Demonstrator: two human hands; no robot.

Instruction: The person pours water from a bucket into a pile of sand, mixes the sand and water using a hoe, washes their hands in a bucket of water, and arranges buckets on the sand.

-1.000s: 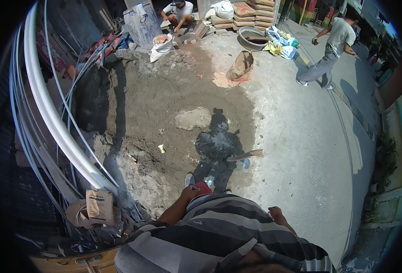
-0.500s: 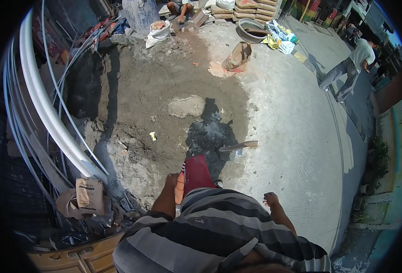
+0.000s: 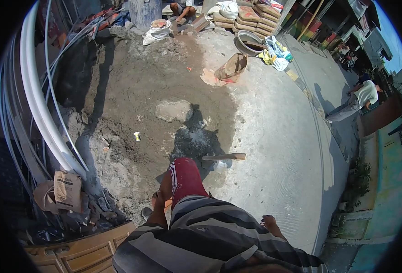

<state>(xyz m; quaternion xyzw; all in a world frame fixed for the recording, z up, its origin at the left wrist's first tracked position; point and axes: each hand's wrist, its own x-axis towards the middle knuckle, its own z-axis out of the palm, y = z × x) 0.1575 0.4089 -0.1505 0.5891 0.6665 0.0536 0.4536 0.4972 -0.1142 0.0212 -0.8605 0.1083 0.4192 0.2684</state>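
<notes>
My left hand hangs beside the red shorts, its fingers curled. An orange patch shows next to it, partly hidden by the arm and shorts; I cannot make out whether the hand holds it. My right hand is out to the side over the pale concrete, fingers loosely bent and apart, with nothing visible in it. Ahead of my legs lies a curved strip of board. Wet grey mortar covers the ground, with a paler puddle-like patch in it.
An opened paper sack stands ahead, near a grey basin and stacked cement bags. White pipes curve along the left, above crumpled sacks. One person crouches at the back; another person is on the road.
The view has swung slightly right, so the ground things sit further left. My left hand is lower and one knee shows further forward. The person on the road has moved right.
</notes>
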